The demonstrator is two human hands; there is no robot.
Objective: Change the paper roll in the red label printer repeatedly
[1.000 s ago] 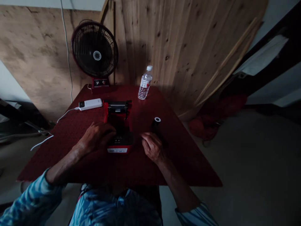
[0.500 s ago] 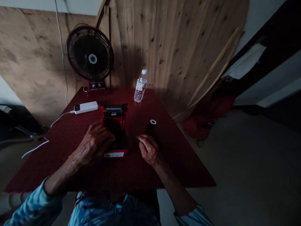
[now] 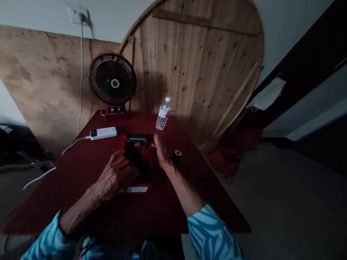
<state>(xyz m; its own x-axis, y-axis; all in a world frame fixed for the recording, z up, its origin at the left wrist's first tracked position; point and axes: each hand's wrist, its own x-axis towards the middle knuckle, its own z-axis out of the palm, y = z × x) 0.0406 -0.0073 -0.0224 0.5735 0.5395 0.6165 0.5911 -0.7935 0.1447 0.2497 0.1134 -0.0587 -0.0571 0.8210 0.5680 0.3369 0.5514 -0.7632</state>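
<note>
A small red-and-black machine (image 3: 138, 188), which looks like a label printer, lies on the dark red table with its lid (image 3: 137, 140) raised at the back. The inside is too dark to make out. My left hand (image 3: 118, 175) bends its fingers over the left side of the machine and rests against it. At the lid's right end is my right hand (image 3: 162, 153), fingers stretched forward; it appears to touch the corner. A dark roll (image 3: 177, 154) with a white ring on its end stands right of my right hand.
A clear water bottle (image 3: 163, 115) stands behind the machine. To the left, a white power bank (image 3: 103, 133) has a cable plugged in. A dark red fan (image 3: 114, 81) stands at the table's back left, before a round wooden board (image 3: 195, 65).
My right hand has moved forward from beside the roll to the lid's right end, its curled fingers now stretched out. My left hand stays at the machine. The camera view has tilted upward.
</note>
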